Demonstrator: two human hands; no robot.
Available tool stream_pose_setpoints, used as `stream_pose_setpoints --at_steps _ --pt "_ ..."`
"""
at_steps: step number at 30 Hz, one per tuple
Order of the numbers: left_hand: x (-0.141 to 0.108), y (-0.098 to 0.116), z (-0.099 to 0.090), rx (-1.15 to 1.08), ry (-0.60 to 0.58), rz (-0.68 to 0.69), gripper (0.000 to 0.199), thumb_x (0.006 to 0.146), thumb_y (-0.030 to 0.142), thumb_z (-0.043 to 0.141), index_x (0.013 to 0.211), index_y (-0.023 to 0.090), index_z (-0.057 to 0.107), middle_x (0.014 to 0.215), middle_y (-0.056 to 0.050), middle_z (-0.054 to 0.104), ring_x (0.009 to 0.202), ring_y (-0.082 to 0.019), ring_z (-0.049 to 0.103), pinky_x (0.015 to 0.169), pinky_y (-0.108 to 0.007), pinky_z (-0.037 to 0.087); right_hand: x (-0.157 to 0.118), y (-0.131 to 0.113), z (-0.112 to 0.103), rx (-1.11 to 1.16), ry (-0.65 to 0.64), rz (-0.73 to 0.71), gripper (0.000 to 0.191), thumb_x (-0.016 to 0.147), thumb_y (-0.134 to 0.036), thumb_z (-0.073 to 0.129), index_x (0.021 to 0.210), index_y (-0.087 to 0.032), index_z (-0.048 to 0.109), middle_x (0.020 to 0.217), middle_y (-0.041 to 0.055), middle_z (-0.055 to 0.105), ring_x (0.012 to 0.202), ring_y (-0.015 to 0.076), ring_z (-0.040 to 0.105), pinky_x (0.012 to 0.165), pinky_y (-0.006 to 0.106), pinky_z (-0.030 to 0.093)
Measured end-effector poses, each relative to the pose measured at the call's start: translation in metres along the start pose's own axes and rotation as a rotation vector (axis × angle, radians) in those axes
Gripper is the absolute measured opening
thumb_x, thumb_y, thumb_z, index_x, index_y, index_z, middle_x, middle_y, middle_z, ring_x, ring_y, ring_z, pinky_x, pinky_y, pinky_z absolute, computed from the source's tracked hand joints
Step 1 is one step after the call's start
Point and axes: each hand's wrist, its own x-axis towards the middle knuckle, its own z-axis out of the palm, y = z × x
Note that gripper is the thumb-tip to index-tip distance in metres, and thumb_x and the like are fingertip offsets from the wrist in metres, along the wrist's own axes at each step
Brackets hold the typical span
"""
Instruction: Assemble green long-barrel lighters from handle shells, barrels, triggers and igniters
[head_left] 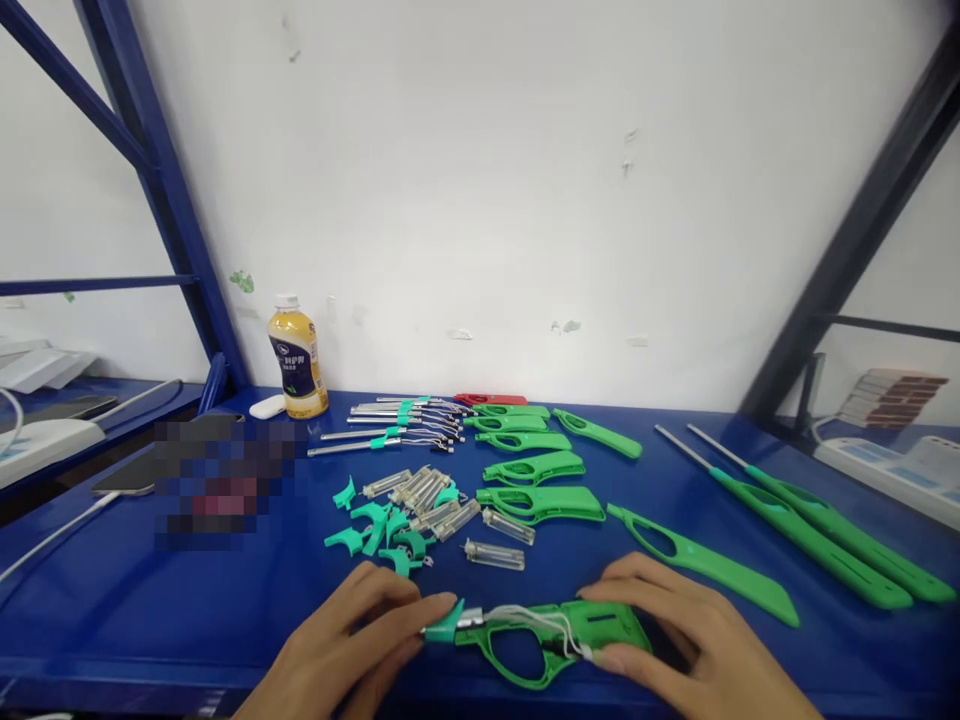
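A green lighter shell half (517,672) lies open side up near the front edge, with white wires and a small white connector inside it. My left hand (360,635) pinches the teal collar (444,626) and metal tube at the shell's left end. At the other end, my right hand (675,625) grips the wide handle part, its thumb by the connector. Just beyond are clear fuel tanks (495,555) and teal triggers (375,525) in a loose pile.
Several green shell halves (540,503) lie behind, beside metal tubes with wires (386,441). Two assembled lighters (810,530) are at the right. A yellow bottle (298,360), a white case (268,408) and a phone (135,470) with a cable stand or lie at the left.
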Motion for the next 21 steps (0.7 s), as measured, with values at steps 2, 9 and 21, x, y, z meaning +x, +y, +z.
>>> stream_pose_setpoints --at_steps 2,9,21 --pt "-0.003 0.0 0.003 0.03 -0.02 -0.055 0.04 0.11 0.019 0.051 0.14 0.037 0.071 0.11 -0.003 0.078 0.094 -0.014 0.078 0.084 -0.018 0.063 -0.001 -0.002 -0.001 0.006 -0.013 0.024 0.022 0.093 -0.049 0.082 0.111 -0.038 0.087 0.114 0.0008 0.083 0.101 0.0218 0.082 0.09 0.022 0.063" --pt "0.001 0.008 0.021 0.15 0.063 -0.122 0.03 0.106 0.051 0.064 0.121 0.032 0.081 0.099 -0.007 0.074 0.095 -0.021 0.075 0.079 -0.026 0.065 -0.004 -0.002 -0.002 0.003 -0.013 0.045 0.024 0.095 -0.057 0.079 0.112 -0.041 0.086 0.114 -0.0013 0.081 0.097 0.0182 0.081 0.085 0.02 0.062" --pt "-0.009 0.003 0.013 -0.05 -0.061 -0.137 0.023 0.11 0.017 0.054 0.123 0.029 0.069 0.117 -0.001 0.072 0.099 -0.012 0.076 0.087 -0.016 0.061 -0.003 0.0 -0.002 -0.046 0.021 -0.02 0.02 0.096 -0.055 0.079 0.111 -0.045 0.085 0.112 -0.0044 0.081 0.095 0.0146 0.082 0.083 0.016 0.061"
